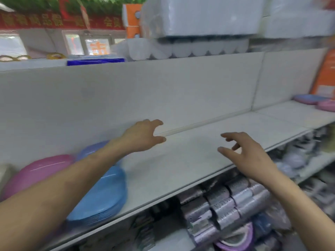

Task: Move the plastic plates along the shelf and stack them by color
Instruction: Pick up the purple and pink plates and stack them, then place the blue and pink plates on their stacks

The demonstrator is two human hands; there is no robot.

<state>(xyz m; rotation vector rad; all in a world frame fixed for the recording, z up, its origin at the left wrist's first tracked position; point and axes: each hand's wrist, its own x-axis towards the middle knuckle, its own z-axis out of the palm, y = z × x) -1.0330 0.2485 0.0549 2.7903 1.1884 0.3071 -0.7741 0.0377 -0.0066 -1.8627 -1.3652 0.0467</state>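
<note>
Looking down from the head view, both hands are held out over the shelf (181, 160) with nothing gripped. Left hand (145, 135) and right hand (248, 153) are kept loosely spread. Blue plates (108, 194) are stacked far left, pink plates (36, 171) right beside them. More plates (308, 99) are seen far right, pretty blurry.

I am watching through 1 head-worn wide-angle camera, standing close to the shelf (181, 160) and looking forward and down. The frame is sitting tilted, with the shelf running from 7 o'clock to 2 o'clock. The left forearm (54, 187) is entering at 8 o'clock and the right forearm (299, 205) at 5 o'clock.
</note>
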